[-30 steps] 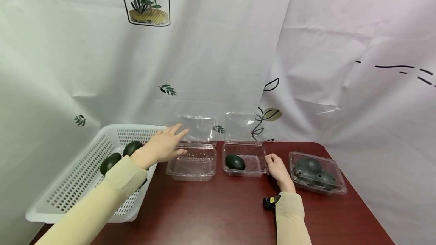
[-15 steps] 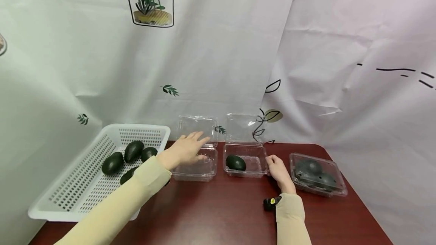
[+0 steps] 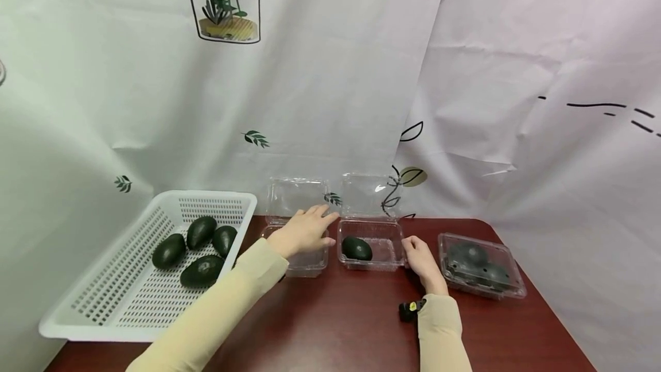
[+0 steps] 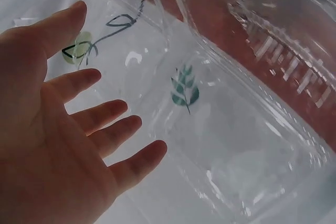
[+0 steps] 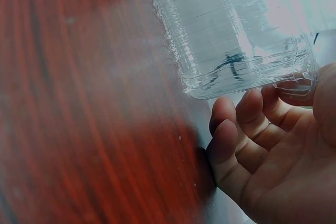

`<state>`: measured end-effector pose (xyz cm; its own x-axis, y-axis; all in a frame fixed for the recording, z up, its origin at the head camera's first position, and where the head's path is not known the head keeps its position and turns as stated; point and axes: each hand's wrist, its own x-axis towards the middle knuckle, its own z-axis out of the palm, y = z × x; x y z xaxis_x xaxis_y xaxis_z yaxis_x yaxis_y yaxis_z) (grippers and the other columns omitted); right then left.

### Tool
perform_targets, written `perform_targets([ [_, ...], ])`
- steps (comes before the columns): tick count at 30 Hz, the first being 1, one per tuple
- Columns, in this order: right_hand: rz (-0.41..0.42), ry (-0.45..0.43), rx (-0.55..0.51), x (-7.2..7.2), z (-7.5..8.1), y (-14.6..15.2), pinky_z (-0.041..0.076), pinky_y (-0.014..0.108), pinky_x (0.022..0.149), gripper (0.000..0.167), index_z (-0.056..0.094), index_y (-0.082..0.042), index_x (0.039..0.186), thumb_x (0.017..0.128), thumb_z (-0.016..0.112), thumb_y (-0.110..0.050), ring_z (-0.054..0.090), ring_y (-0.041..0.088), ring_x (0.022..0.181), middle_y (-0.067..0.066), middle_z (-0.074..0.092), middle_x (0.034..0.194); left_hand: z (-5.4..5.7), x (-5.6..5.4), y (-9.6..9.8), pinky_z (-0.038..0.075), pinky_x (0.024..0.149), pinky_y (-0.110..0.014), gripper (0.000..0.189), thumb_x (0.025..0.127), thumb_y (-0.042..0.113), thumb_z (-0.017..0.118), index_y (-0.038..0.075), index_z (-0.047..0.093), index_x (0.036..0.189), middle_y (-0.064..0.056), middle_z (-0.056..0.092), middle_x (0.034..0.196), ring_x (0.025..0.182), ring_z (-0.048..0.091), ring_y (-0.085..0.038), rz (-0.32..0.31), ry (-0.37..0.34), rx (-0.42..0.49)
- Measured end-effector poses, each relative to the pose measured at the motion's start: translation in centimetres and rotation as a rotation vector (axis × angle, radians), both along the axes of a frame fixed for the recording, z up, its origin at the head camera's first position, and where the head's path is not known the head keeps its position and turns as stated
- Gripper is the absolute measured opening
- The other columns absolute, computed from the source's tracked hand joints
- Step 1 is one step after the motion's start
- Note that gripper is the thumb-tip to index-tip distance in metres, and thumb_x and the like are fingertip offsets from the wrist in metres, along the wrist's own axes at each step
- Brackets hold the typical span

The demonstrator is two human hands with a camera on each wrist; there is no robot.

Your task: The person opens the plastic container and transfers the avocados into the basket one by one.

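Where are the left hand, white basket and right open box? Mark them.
Left hand (image 3: 304, 232), head view: its back.
White basket (image 3: 103, 334), head view: near rim.
Right open box (image 3: 383, 263), head view: near rim.

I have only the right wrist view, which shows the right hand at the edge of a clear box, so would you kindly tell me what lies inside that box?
Observer: The head view shows one avocado, lying towards the left end of the clear box.
Operator: Thank you; and where might the left hand be?
Observer: In the head view, the left hand partly covers another open box, just to the left of yours.
Operator: I am grateful; would you also say what stands further to the person's left?
Observer: A white basket with four avocados visible in it.
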<state>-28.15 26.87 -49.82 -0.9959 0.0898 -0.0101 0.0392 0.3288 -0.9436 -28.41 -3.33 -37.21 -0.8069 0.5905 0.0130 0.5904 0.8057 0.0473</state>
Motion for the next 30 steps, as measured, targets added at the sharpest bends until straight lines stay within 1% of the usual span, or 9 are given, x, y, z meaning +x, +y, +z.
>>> perform_targets([
  [4,0.000,0.002,-0.004,0.0,0.2,0.0,0.045,0.033,0.060,0.027,0.049,0.004,0.099,0.107,0.040,-0.020,0.048,0.020,0.061,0.010,0.050,0.077,-0.4,-0.5,1.6,0.029,0.108,-0.057,0.067,0.094,0.044,0.061,0.017,0.039,0.151,-0.016,0.033,0.153,0.142,0.030,-0.031,0.000,-0.011,-0.010],
  [9,-0.010,-0.002,0.017,0.1,0.2,0.0,0.045,0.033,0.059,0.028,0.050,0.004,0.099,0.107,0.040,-0.020,0.048,0.021,0.061,0.012,0.050,0.078,-1.3,-0.7,3.5,0.027,0.109,-0.056,0.065,0.096,0.048,0.057,0.018,0.039,0.151,-0.014,0.035,0.153,0.142,0.029,-0.030,-0.026,-0.043,-0.021],
  [14,-0.015,0.003,0.029,0.0,0.0,0.0,0.045,0.033,0.059,0.027,0.051,0.004,0.099,0.106,0.040,-0.020,0.049,0.023,0.061,0.011,0.050,0.077,-2.3,-0.8,5.0,0.029,0.109,-0.054,0.059,0.097,0.046,0.056,0.019,0.043,0.149,-0.010,0.041,0.149,0.140,0.033,-0.028,-0.066,-0.038,-0.043],
  [17,-0.015,0.008,0.036,0.0,-0.2,-0.1,0.045,0.034,0.058,0.027,0.051,0.005,0.098,0.106,0.040,-0.019,0.049,0.022,0.060,0.011,0.050,0.076,-2.9,-0.9,5.7,0.031,0.108,-0.052,0.055,0.098,0.042,0.057,0.019,0.046,0.147,-0.008,0.044,0.146,0.139,0.035,-0.025,-0.080,-0.034,-0.057],
  [21,-0.015,-0.001,0.030,0.0,-0.2,-0.2,0.045,0.034,0.059,0.027,0.051,0.003,0.097,0.106,0.040,-0.020,0.048,0.022,0.060,0.010,0.050,0.077,-3.2,-1.1,6.3,0.034,0.106,-0.050,0.052,0.096,0.036,0.061,0.020,0.049,0.144,-0.005,0.048,0.143,0.137,0.038,-0.023,-0.093,-0.016,-0.090],
  [26,-0.020,-0.005,0.022,0.0,0.0,-0.2,0.045,0.034,0.059,0.027,0.050,0.003,0.098,0.106,0.040,-0.020,0.048,0.021,0.060,0.010,0.050,0.078,-3.2,-1.3,6.8,0.034,0.106,-0.049,0.053,0.091,0.032,0.069,0.023,0.053,0.141,-0.003,0.051,0.141,0.136,0.040,-0.022,-0.103,-0.006,-0.129],
  [30,-0.025,-0.010,0.023,0.0,0.0,-0.2,0.045,0.033,0.060,0.026,0.051,0.003,0.099,0.107,0.040,-0.020,0.048,0.020,0.061,0.009,0.050,0.079,-3.6,-1.7,7.1,0.038,0.102,-0.046,0.051,0.086,0.030,0.075,0.024,0.059,0.134,-0.001,0.057,0.132,0.128,0.047,-0.020,-0.121,0.035,-0.169],
])
